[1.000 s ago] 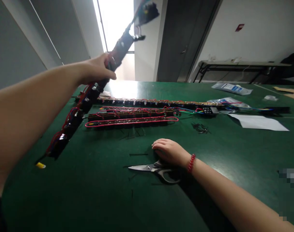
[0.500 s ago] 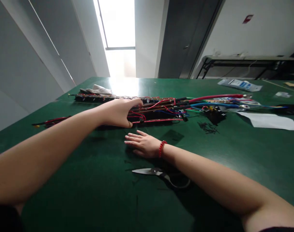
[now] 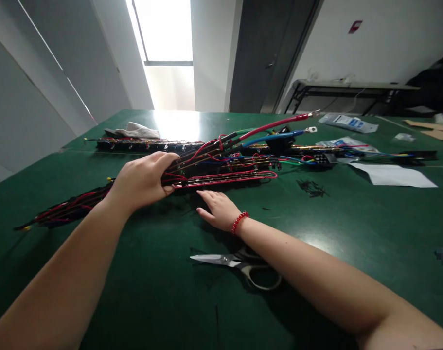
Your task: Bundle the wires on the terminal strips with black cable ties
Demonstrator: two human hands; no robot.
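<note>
My left hand is closed around the middle of a long wiring harness, a dark bundle with red, blue and brown wires. Its left end slants down toward the near left. At its right side, a thick red cable and a blue cable with metal lugs stick up above the table. Just below the bundle, my right hand is open, fingers stretched out toward the red wires, with a red bead bracelet on the wrist. Scissors lie on the table, partly behind my right forearm.
A second dark wired strip lies behind the harness, near a pale cloth. To the right are a white paper sheet, small black pieces and a plastic packet on the green table.
My left hand has moved left and nearer with the harness, whose lug cables have swung up and left. My right hand has risen slightly toward the harness. The view has shifted a little.
</note>
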